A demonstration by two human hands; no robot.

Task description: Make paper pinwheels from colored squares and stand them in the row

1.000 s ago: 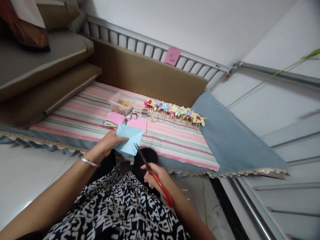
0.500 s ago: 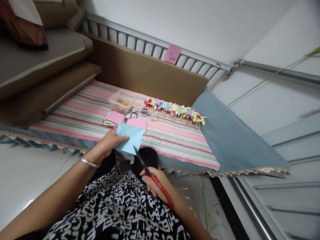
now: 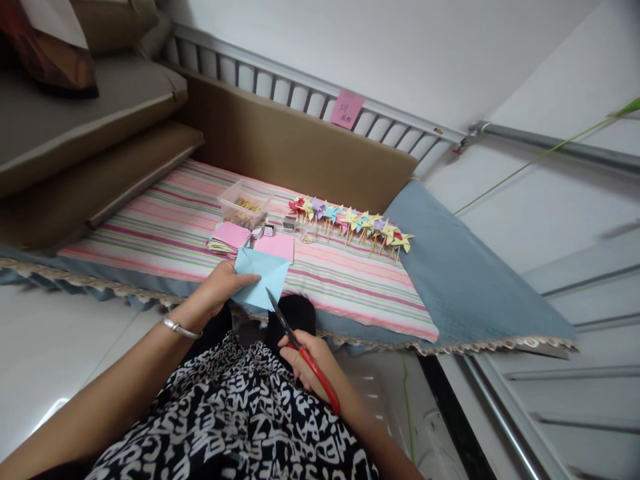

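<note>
A creased square of light blue paper [image 3: 270, 267] is pinched at its left side by my left hand [image 3: 223, 283], thumb on top. My right hand [image 3: 307, 363] grips a pair of scissors [image 3: 287, 327] with red handles and dark blades. The blade tips lie at the lower right corner of the blue paper, pointing in toward its middle. Just beyond the paper are a stack of coloured paper squares [image 3: 230, 238] and a pink pile of paper [image 3: 275, 247].
On the striped cloth [image 3: 350, 280] stand a clear plastic box [image 3: 244, 203] of small sticks, a small clear container [image 3: 307, 233] and a row of paper pinwheels [image 3: 350, 219]. A brown board [image 3: 300, 143] rises behind. Large cushions [image 3: 90, 113] are stacked at the left.
The scissors' handles have come closer together and the blades have closed at the paper's corner. My left hand and the paper have barely moved.
</note>
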